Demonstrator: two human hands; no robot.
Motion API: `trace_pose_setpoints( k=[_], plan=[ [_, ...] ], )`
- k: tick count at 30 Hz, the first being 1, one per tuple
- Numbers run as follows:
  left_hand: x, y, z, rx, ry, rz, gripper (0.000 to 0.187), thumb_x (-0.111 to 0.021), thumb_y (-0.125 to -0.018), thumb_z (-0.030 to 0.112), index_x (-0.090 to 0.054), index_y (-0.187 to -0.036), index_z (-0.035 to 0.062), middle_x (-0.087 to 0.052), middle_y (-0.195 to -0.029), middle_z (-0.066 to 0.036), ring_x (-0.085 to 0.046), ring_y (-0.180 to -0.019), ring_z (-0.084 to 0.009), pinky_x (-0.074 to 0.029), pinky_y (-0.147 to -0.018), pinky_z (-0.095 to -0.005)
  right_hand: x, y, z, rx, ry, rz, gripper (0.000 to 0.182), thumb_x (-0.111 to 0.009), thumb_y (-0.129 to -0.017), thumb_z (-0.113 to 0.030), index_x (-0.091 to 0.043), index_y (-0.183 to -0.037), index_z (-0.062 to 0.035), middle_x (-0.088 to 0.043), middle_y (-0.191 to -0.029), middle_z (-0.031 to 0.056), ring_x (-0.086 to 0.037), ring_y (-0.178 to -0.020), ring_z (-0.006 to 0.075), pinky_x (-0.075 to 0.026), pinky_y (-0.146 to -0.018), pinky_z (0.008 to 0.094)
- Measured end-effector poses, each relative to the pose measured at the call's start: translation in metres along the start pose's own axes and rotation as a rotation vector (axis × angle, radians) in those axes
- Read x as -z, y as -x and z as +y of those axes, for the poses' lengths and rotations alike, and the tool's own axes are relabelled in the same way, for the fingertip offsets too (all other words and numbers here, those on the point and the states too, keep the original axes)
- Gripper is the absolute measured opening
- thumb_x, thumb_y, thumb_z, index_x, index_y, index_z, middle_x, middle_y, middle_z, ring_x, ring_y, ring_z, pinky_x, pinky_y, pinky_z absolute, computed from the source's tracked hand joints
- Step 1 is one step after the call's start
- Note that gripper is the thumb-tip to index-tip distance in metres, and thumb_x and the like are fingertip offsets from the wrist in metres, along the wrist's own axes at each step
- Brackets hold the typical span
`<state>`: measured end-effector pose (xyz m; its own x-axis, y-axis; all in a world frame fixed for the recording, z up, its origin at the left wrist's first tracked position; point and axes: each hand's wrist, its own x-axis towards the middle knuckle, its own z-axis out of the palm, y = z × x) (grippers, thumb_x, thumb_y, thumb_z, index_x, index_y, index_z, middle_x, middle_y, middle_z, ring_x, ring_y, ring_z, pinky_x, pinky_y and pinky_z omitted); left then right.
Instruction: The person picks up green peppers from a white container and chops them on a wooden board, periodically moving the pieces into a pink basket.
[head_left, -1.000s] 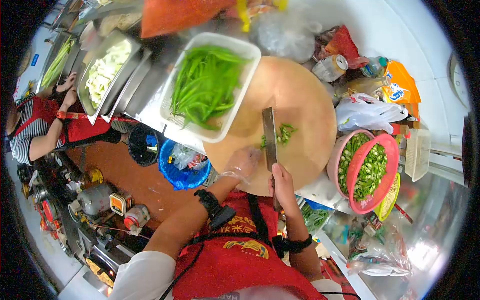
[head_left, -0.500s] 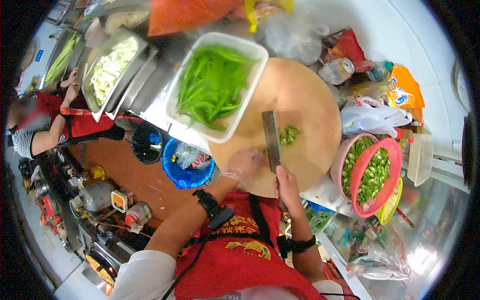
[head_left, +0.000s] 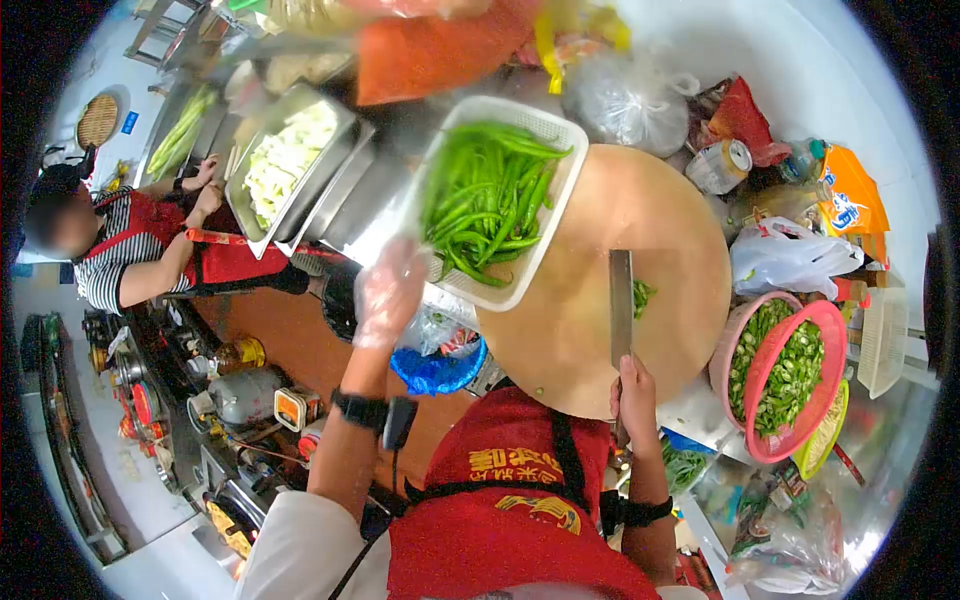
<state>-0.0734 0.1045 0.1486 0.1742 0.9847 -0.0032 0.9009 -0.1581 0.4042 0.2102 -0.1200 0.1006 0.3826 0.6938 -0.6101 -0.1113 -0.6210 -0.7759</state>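
Note:
A cleaver (head_left: 621, 310) is in my right hand (head_left: 635, 392), its blade on the round wooden chopping board (head_left: 560, 320). Right beside the blade lies a small heap of cut green chilli pieces (head_left: 643, 298). My left hand (head_left: 390, 292), in a thin clear glove, is at the near left edge of a white plastic basket (head_left: 573, 178). Motion smears its fingers, so their grip cannot be made out. Whole long green chillies (head_left: 490, 200) fill much of the basket, which overlaps the board's left side.
Pink baskets of sliced chillies (head_left: 785, 375) stand right of the board. Behind them are a white plastic bag (head_left: 790, 258) and a can (head_left: 718, 167). Metal trays (head_left: 330, 190) stand left; a co-worker in a red apron (head_left: 235, 262) is beyond. A blue-lined bin (head_left: 440, 372) sits below.
My left hand has moved from the board beside the cleaver to the basket's left edge. The right hand still grips the cleaver. The whole view has shifted, showing more of the left side.

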Motion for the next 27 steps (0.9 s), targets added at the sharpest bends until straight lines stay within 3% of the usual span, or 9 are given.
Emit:
trace_pose_setpoints(
  k=[3, 6, 9, 11, 13, 18, 21, 23, 27],
  plan=[
    [-0.032, -0.039, 0.018, -0.166, -0.18, -0.119, 0.067, -0.059, -0.083, 0.026, -0.029, -0.14, 0.0059, -0.049, -0.126, -0.019, -0.046, -0.12, -0.0338, -0.036, -0.101, -0.0414, 0.001, -0.003, 0.004, 0.002, -0.02, 0.007, 0.035, -0.041, -0.097, -0.037, -0.05, -0.084, -0.0063, -0.041, -0.048, -0.0013, -0.039, -0.034, 0.0082, -0.031, -0.032, 0.0236],
    [-0.07, -0.056, 0.026, -0.225, -0.521, -0.076, 0.081, -0.06, -0.079, 0.024, -0.016, -0.145, 0.0071, -0.043, -0.132, -0.02, -0.043, -0.122, -0.0361, -0.034, -0.102, -0.0429, 0.004, -0.007, 0.011, -0.013, 0.065, 0.009, 0.036, -0.042, -0.096, -0.039, -0.051, -0.087, -0.0064, -0.041, -0.048, -0.0013, -0.038, -0.033, 0.0084, -0.031, -0.032, 0.0239],
    [-0.101, -0.066, 0.016, -0.11, -0.602, -0.072, 0.086, -0.062, -0.075, 0.025, -0.016, -0.146, 0.0089, -0.045, -0.13, -0.021, -0.046, -0.119, -0.0371, -0.034, -0.103, -0.0426, 0.002, -0.005, 0.013, -0.026, -0.009, 0.031, 0.036, -0.043, -0.096, -0.041, -0.052, -0.088, -0.0066, -0.041, -0.048, -0.001, -0.038, -0.034, 0.0082, -0.031, -0.032, 0.024],
    [-0.084, -0.071, 0.036, -0.093, -0.664, -0.103, 0.086, -0.063, -0.075, 0.027, -0.017, -0.145, 0.0087, -0.047, -0.128, -0.02, -0.049, -0.114, -0.0368, -0.038, -0.099, -0.043, 0.002, -0.007, 0.017, -0.116, 0.0, 0.052, 0.038, -0.048, -0.094, -0.035, -0.057, -0.113, -0.0035, -0.043, -0.051, -0.002, -0.04, -0.04, 0.0078, -0.033, -0.039, 0.0261],
    [-0.06, -0.074, 0.058, 0.101, -0.543, -0.476, 0.063, -0.042, -0.087, 0.018, -0.02, -0.146, 0.0145, -0.041, -0.136, -0.017, -0.047, -0.118, -0.0373, -0.04, -0.096, -0.0447, 0.003, -0.005, 0.015, -0.093, -0.009, 0.032, 0.039, -0.048, -0.094, -0.035, -0.056, -0.116, -0.0033, -0.043, -0.051, -0.0017, -0.041, -0.041, 0.0077, -0.033, -0.039, 0.026],
    [-0.068, -0.078, 0.054, 0.102, -0.481, -0.337, 0.059, -0.04, -0.088, 0.018, -0.024, -0.145, 0.0163, -0.038, -0.14, -0.018, -0.046, -0.12, -0.0383, -0.04, -0.095, -0.048, 0.001, -0.006, 0.013, -0.053, -0.047, 0.012, 0.044, -0.049, -0.094, -0.036, -0.053, -0.123, -0.0034, -0.044, -0.051, -0.001, -0.042, -0.041, 0.0077, -0.033, -0.039, 0.0259],
    [-0.076, -0.088, 0.048, 0.137, -0.4, -0.325, 0.06, -0.04, -0.087, 0.016, -0.025, -0.144, 0.0142, -0.048, -0.13, -0.021, -0.052, -0.114, -0.0374, -0.042, -0.094, -0.0456, 0.003, -0.01, 0.023, -0.011, -0.01, 0.071, 0.038, -0.045, -0.095, -0.041, -0.055, -0.102, -0.0048, -0.04, -0.047, 0.0, -0.036, -0.033, 0.0099, -0.031, -0.032, 0.0252],
    [-0.081, -0.096, 0.044, 0.273, -0.301, -0.341, 0.076, -0.061, -0.078, 0.026, -0.024, -0.144, 0.0199, -0.055, -0.121, -0.021, -0.06, -0.101, -0.0342, -0.049, -0.086, -0.0416, 0.006, -0.006, 0.013, -0.059, -0.049, 0.003, 0.051, -0.051, -0.092, -0.039, -0.05, -0.124, 0.0015, -0.043, -0.049, -0.0006, -0.04, -0.038, 0.0084, -0.032, -0.036, 0.0262],
    [-0.095, -0.104, 0.011, 0.068, -0.226, -0.344, 0.064, -0.053, -0.081, 0.017, -0.03, -0.141, 0.0091, -0.061, -0.11, -0.022, -0.061, -0.1, -0.0351, -0.046, -0.09, -0.0413, 0.006, -0.008, 0.016, -0.092, -0.053, 0.033, 0.054, -0.051, -0.092, -0.04, -0.049, -0.124, 0.004, -0.043, -0.048, -0.0005, -0.04, -0.037, 0.0086, -0.032, -0.035, 0.0263]
  ],
)
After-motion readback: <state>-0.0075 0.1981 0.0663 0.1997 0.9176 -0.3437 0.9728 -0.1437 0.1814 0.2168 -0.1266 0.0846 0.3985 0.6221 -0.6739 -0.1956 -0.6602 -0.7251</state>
